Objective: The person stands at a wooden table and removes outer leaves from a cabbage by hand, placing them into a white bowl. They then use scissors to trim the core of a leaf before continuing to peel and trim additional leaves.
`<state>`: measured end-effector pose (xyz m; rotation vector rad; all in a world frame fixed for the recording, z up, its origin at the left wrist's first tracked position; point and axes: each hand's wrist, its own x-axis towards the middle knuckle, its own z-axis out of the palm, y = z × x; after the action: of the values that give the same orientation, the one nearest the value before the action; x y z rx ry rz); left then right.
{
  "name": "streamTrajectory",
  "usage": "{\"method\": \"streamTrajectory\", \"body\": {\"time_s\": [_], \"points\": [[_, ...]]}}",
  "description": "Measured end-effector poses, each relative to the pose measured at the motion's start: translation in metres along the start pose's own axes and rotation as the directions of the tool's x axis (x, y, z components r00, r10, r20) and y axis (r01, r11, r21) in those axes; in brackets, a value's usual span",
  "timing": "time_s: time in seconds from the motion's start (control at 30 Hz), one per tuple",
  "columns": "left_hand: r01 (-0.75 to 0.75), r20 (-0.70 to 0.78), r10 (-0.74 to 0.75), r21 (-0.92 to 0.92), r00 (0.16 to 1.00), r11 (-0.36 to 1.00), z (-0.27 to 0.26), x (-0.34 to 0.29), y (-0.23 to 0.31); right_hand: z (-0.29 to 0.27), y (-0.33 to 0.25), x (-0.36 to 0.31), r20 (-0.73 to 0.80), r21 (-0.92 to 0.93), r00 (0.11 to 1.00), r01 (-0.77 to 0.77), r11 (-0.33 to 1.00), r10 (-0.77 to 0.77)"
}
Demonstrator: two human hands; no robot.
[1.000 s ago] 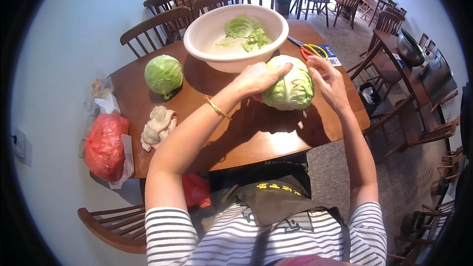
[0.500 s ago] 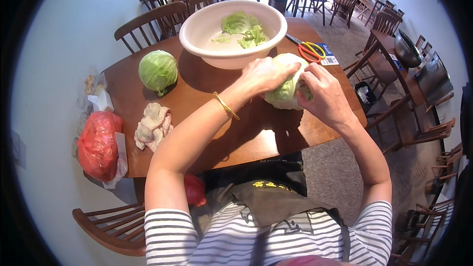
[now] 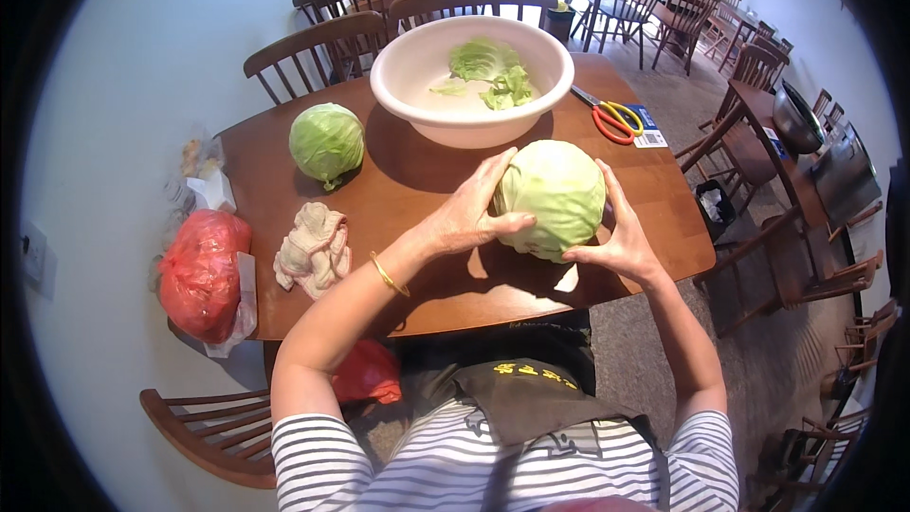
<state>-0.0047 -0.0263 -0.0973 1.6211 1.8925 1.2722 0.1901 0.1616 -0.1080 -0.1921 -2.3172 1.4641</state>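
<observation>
We locate the pale green, round cabbage head between our two bare hands, above the near right part of the brown, varnished wooden table. We cannot tell whether its underside touches the tabletop.

Our left hand is partly open and curved against the left side of the head; its fingers point away from us and its thumb lies across the near left face. Our right hand is spread in a wide C on the opposite side, with fingers along the right flank and thumb at the lower near edge. We hold the head with both hands.

Beyond the head, we note the white, round plastic basin containing loose, torn green leaves. Beyond our right hand lie the scissors with red and yellow handles. A second green, round cabbage sits well apart from our left hand, farther left. Nearer us lies the crumpled off-white fabric.
</observation>
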Motion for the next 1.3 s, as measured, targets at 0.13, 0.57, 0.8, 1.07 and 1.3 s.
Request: {"method": "streamTrajectory", "body": {"time_s": [0.13,0.57,0.8,1.07,1.3], "points": [[-0.054,0.057,0.052,0.03,0.997,0.998,0.001,-0.002,-0.015,0.012,0.011,0.0,-0.039,-0.167,0.995,0.085,0.982,-0.093],[-0.024,0.075,-0.025,0.588,0.997,0.809,-0.087,0.099,-0.029,-0.028,-0.025,0.127,0.097,-0.578,0.917,0.368,0.728,-0.386],[0.458,0.065,-0.515,0.37,0.855,0.808,-0.111,0.16,-0.057,-0.021,-0.015,0.145,0.126,-0.117,0.968,0.23,0.966,-0.215],[0.395,-0.075,-0.495,0.709,0.866,0.584,-0.055,0.261,-0.083,-0.044,-0.027,0.124,-0.1,-0.055,0.98,0.166,0.985,-0.171],[0.397,-0.218,-0.332,0.518,0.918,0.757,-0.089,0.265,-0.106,-0.057,-0.015,0.121,-0.182,-0.082,0.952,0.234,0.969,-0.246]]}}
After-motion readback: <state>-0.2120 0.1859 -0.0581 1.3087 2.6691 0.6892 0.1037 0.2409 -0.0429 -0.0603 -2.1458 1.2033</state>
